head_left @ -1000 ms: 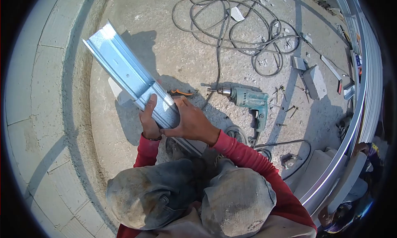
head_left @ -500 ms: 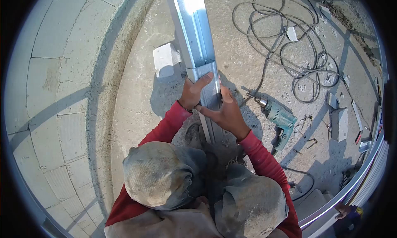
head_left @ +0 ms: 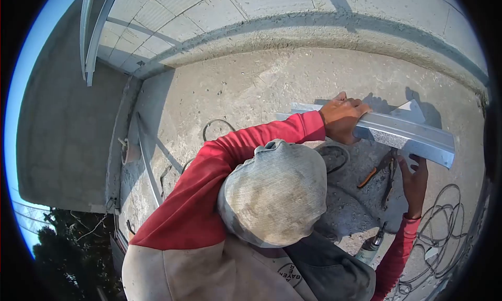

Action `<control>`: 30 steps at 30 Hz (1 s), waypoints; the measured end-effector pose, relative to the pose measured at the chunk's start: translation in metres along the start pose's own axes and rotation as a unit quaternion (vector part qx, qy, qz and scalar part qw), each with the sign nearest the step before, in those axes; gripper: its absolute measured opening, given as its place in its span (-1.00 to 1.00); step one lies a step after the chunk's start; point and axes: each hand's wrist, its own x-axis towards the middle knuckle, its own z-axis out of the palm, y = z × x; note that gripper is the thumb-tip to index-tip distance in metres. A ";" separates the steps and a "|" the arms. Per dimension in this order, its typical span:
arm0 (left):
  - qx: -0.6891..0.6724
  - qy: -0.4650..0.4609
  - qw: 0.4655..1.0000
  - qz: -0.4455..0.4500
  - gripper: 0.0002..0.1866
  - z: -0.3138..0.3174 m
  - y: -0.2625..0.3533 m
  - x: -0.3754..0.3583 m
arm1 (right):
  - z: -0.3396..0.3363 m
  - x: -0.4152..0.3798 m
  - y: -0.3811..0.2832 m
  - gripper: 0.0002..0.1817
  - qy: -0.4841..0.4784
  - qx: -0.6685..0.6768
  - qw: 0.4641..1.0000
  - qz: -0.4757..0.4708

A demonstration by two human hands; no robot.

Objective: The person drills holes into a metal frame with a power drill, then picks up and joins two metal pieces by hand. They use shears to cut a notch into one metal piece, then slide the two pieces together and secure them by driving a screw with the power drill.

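Note:
A shiny galvanised metal channel (head_left: 413,135) lies across the right of the head view. Around its middle wraps my left hand (head_left: 345,118), fingers over the top. Below the right end is my right hand (head_left: 414,183), thumb and fingers apart, fingertips right at the channel's lower edge and partly hidden by it. Between the hands, on the concrete floor, lies a plier-like hand tool with an orange-marked handle (head_left: 367,177). A pale block (head_left: 409,112) shows behind the channel.
A green drill (head_left: 367,253) stands out beside my knee. Loops of black cable (head_left: 444,222) lie at the right. A pale block wall (head_left: 277,6) runs along the top. Metal profiles (head_left: 91,53) hang into the upper left, and a bucket-like container (head_left: 132,152) stands at the left.
The view has turned, and the channel now lies crosswise instead of pointing away. Both hands gripped it close together before; now they are apart, my right hand lower, near one end.

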 end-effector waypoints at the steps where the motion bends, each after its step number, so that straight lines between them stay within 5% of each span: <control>1: 0.047 0.005 0.998 -0.032 -0.25 -0.001 -0.023 -0.020 | -0.002 0.005 0.001 -0.53 -0.033 0.005 0.999 -0.025; 5: 0.042 0.005 0.978 -0.203 -0.27 -0.006 -0.096 -0.098 | -0.012 0.005 0.062 -0.58 -0.135 -0.019 0.990 -0.044; 9: -0.059 0.062 0.939 -0.333 -0.49 -0.006 -0.147 -0.162 | -0.025 -0.046 0.083 -0.67 -0.135 -0.072 0.984 0.085; 12: -0.157 0.068 0.932 -0.321 -0.64 0.001 -0.186 -0.189 | -0.029 -0.087 0.076 -0.72 -0.048 -0.067 0.981 0.178; 15: -0.054 0.059 0.974 -0.210 -0.65 0.007 -0.244 -0.204 | -0.031 -0.132 0.063 -0.65 0.070 0.020 0.952 0.298; 17: -0.129 0.019 0.968 -0.214 -0.69 0.006 -0.270 -0.201 | -0.030 -0.171 0.047 -0.58 0.173 0.005 0.931 0.323; 20: -0.154 0.039 0.972 -0.174 -0.69 0.001 -0.291 -0.191 | -0.018 -0.241 0.038 -0.64 0.324 -0.037 0.849 0.415; 26: -0.199 0.012 0.939 -0.279 -0.57 -0.009 -0.343 -0.216 | 0.081 -0.408 0.061 -0.10 0.264 -0.202 0.720 0.609; 28: -0.210 -0.005 0.907 -0.365 -0.42 -0.011 -0.350 -0.227 | 0.081 -0.370 0.005 -0.04 0.282 0.143 0.673 0.668; 30: -0.065 0.001 0.915 -0.399 -0.24 -0.004 -0.376 -0.252 | 0.097 -0.354 0.036 -0.01 0.246 0.242 0.706 0.618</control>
